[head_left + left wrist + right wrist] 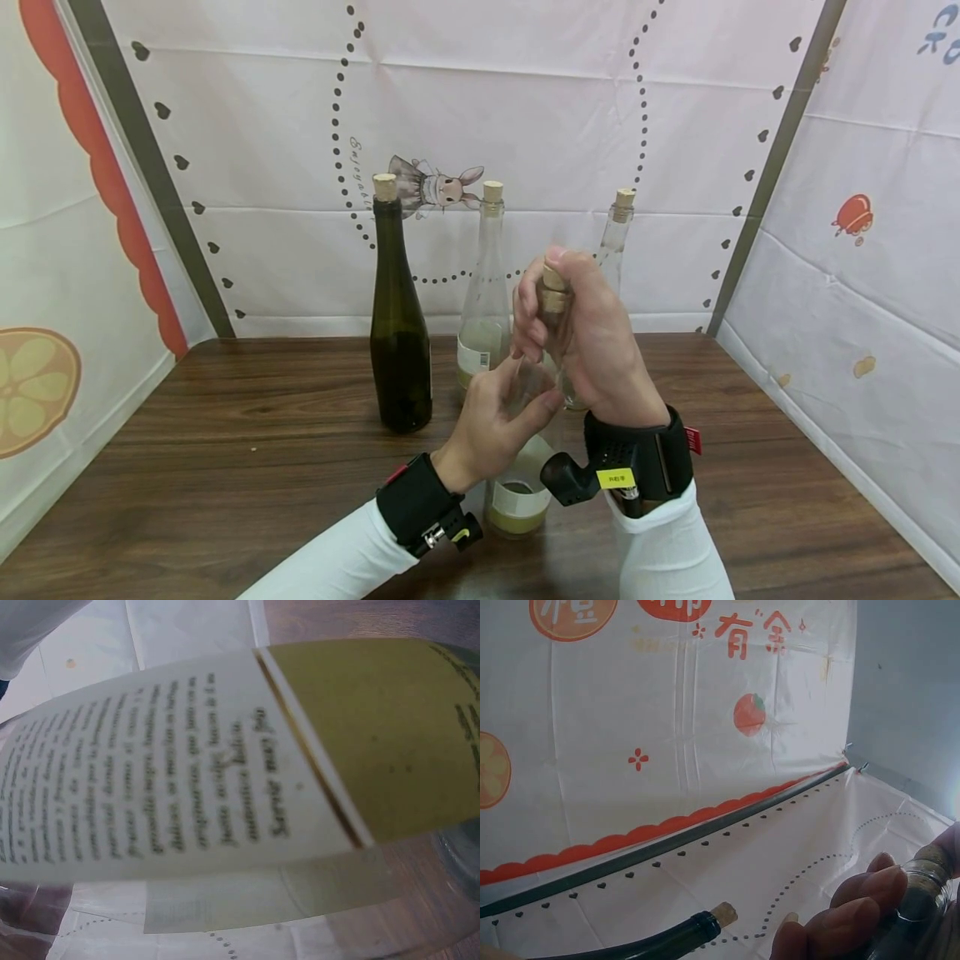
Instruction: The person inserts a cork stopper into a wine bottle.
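Observation:
A clear glass bottle with a pale label stands near the front of the table. My left hand grips it around its upper body. At the mouth, a cork sits in the neck, with part of it above the rim. My right hand is curled around the top, its thumb over the cork and its fingers along the far side. In the right wrist view the fingertips lie right beside the corked neck. The bottle's printed label fills the left wrist view, where the left hand's fingers are hidden.
Behind the hands stand a dark green corked bottle, a clear corked bottle with a white label, and another clear corked bottle partly hidden by my right hand. Printed cloth walls enclose the wooden table at the back and sides.

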{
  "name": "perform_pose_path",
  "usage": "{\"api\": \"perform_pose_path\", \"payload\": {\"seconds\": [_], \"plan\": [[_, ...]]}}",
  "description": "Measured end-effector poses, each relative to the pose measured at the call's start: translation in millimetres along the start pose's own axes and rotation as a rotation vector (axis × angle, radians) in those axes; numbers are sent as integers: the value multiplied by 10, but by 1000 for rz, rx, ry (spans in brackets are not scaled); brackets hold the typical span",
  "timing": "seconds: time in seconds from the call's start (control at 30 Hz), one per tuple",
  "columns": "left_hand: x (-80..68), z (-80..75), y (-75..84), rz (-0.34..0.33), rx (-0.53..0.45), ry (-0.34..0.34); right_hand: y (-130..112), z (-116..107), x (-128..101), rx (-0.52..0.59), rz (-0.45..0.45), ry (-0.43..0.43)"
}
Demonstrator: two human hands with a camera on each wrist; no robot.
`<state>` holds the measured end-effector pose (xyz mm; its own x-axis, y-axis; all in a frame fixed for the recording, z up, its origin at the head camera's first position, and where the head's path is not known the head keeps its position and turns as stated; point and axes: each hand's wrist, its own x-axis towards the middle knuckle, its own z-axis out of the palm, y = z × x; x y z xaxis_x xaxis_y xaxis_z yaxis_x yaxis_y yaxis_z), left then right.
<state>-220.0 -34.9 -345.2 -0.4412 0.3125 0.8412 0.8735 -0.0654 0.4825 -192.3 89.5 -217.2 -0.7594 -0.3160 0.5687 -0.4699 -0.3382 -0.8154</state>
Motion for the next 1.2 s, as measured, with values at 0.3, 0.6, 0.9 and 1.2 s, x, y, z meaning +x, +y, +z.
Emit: {"api": "perform_pose_path", "payload": {"seconds": [0.3,0.6,0.9,1.2], "plan": [[0,-7,12,-14,7,4,8,3,6,-5,-12,2],[-3,-19,13,-22,2,6,31,25,17,-9,-32,18],[-15,-21,-33,34,-17,-10,25,22,-15,-1,-2,24],[-11,-32,-27,36,-7,-11,11,-4,-32,-6,30,28]]}}
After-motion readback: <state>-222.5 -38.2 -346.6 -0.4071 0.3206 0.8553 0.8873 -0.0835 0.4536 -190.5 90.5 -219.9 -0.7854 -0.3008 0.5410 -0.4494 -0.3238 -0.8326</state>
